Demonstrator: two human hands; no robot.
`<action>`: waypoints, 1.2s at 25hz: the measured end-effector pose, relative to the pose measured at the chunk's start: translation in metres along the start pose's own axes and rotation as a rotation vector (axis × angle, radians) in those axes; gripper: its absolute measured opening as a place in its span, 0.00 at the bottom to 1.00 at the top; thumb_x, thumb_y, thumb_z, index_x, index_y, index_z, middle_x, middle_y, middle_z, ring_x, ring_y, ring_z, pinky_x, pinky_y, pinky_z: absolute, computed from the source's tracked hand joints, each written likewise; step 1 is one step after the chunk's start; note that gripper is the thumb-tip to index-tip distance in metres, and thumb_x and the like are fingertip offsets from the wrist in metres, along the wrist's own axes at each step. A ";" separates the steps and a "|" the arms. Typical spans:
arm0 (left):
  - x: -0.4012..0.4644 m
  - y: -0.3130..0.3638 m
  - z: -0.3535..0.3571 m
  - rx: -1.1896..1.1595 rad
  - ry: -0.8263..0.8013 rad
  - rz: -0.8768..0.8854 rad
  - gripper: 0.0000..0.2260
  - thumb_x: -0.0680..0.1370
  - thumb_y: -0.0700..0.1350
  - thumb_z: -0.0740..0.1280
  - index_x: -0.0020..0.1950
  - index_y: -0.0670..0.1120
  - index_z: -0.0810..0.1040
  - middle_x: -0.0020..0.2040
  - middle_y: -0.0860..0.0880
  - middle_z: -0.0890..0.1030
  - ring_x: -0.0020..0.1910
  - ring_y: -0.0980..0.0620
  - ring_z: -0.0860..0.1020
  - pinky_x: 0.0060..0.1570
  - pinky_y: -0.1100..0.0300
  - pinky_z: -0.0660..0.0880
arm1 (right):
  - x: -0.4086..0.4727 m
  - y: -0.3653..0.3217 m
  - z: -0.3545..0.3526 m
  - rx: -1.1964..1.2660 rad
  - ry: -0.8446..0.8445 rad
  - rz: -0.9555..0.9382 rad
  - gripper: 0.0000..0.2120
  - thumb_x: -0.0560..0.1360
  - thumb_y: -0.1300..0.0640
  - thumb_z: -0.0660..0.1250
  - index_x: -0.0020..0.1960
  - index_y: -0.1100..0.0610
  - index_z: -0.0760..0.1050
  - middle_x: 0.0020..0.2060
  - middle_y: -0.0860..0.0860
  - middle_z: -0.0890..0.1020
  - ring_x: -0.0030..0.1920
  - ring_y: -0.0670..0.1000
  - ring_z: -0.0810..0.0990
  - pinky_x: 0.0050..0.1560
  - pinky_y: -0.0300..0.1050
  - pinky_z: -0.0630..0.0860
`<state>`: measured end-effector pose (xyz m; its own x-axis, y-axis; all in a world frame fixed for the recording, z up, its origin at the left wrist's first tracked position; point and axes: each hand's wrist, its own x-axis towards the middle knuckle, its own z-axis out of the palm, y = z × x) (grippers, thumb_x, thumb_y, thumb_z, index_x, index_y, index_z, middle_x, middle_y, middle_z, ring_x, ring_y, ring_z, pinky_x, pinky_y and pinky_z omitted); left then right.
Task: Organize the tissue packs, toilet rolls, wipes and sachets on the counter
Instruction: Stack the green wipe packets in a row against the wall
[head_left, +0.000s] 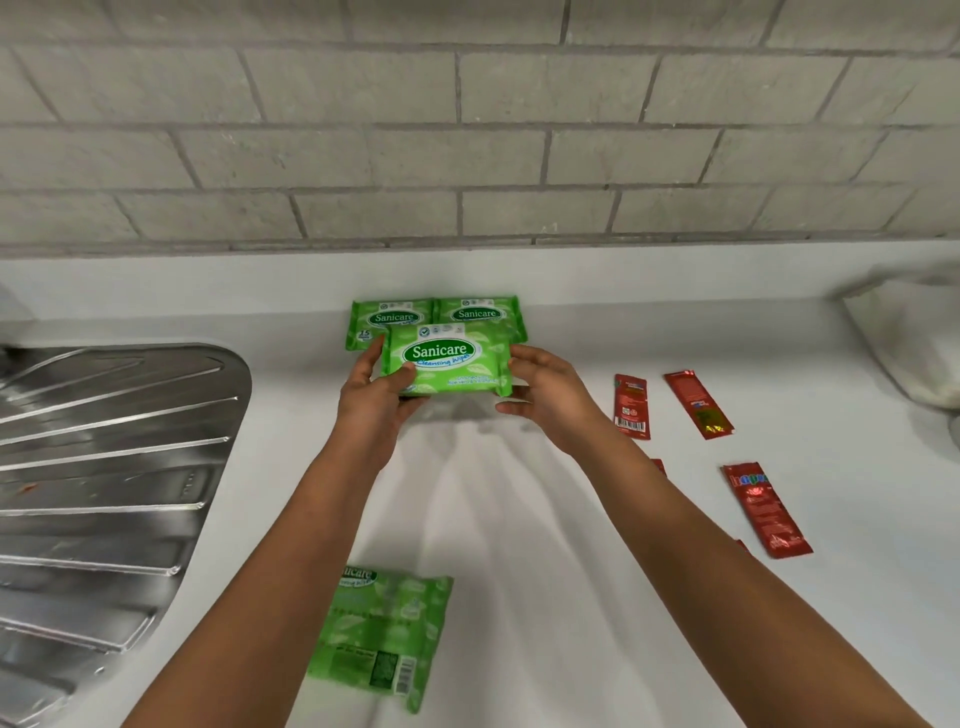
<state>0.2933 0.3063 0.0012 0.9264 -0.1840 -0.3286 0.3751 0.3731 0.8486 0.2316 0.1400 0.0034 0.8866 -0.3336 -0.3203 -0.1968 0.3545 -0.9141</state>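
Presently we observe both hands holding one green wipes pack (447, 358) just above the white bench (519, 545), label side up and facing us. Our left hand (376, 389) grasps the pack's left end, thumb lying across the printed face and fingers curled behind the edge. Our right hand (545, 392) grasps the right end, its fingers (524, 356) wrapped over the side seam. The held pack sits directly in front of two more wipes packs: a rear left pack (387, 317) and a rear right pack (480, 312), which lie side by side, touching, against the low upstand at the foot of the grey tiled wall (467, 130). The held pack overlaps their lower edges from our view; we cannot tell whether it touches them.

A fourth wipes pack (382, 639) lies face down near the front of the bench, between our forearms, barcode showing. To the right, well apart from the wipes, red sachets lie scattered flat: one with a barcode (631, 405), a second slanted just beside it (698, 402), and a third nearer us (766, 509). Slivers of further red show beside our right forearm, too hidden to identify. A steel drainer (104, 467) occupies the left of the bench. A white bag (914, 338) rests at the far right.
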 end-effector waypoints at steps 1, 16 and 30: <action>0.008 0.004 -0.001 -0.001 0.007 0.014 0.26 0.78 0.30 0.60 0.73 0.47 0.63 0.57 0.46 0.77 0.51 0.47 0.78 0.38 0.60 0.78 | 0.009 -0.003 0.002 0.005 0.013 -0.011 0.07 0.77 0.65 0.60 0.51 0.56 0.74 0.39 0.52 0.80 0.36 0.53 0.78 0.35 0.44 0.77; 0.134 0.032 -0.016 0.160 0.193 0.076 0.23 0.76 0.31 0.62 0.69 0.49 0.68 0.60 0.44 0.76 0.54 0.46 0.77 0.49 0.55 0.76 | 0.128 0.051 -0.012 -1.589 -0.041 -0.535 0.30 0.77 0.43 0.57 0.75 0.53 0.56 0.76 0.52 0.52 0.76 0.54 0.46 0.73 0.52 0.40; 0.172 0.004 -0.037 0.972 0.241 0.451 0.20 0.78 0.46 0.65 0.69 0.44 0.67 0.56 0.44 0.79 0.51 0.46 0.76 0.46 0.65 0.66 | 0.135 0.064 -0.018 -1.485 0.041 -0.550 0.32 0.74 0.39 0.58 0.75 0.48 0.56 0.76 0.50 0.54 0.76 0.53 0.46 0.73 0.54 0.40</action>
<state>0.4552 0.3099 -0.0667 0.9937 0.0118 0.1115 -0.0881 -0.5336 0.8411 0.3317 0.1021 -0.1025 0.9781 -0.1586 0.1345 -0.1073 -0.9390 -0.3267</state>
